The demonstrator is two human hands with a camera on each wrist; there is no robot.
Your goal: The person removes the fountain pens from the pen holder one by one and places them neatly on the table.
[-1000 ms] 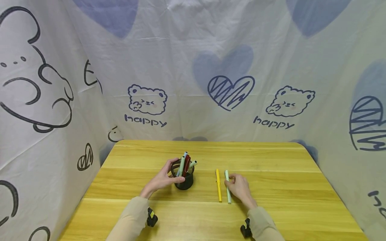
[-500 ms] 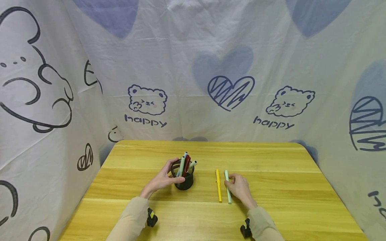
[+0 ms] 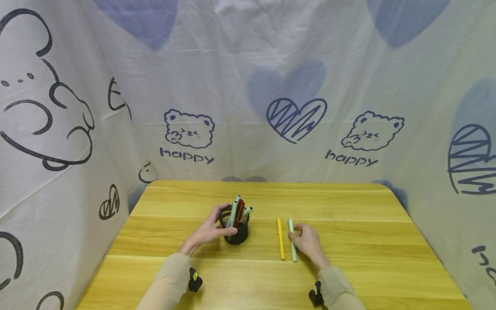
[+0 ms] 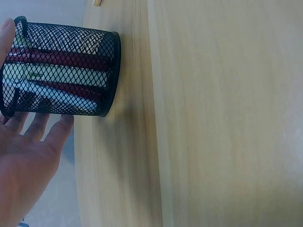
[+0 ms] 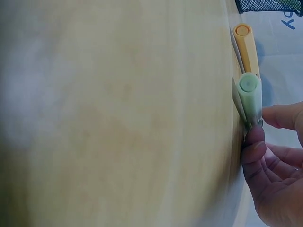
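A black mesh pen holder stands upright on the table with several pens in it, among them dark red pens and a pale green pen. My left hand holds the holder from its left side, thumb in front and fingers behind. In the left wrist view the mesh shows the pens through its wall. A light green pen lies on the table, and my right hand pinches it near its upper half. Just left of that, a yellow pen lies roughly parallel.
The wooden table carries the holder and both loose pens. Behind and beside it hangs a pale cloth printed with hearts and bears. A black wrist device sits on the left sleeve, another device on the right.
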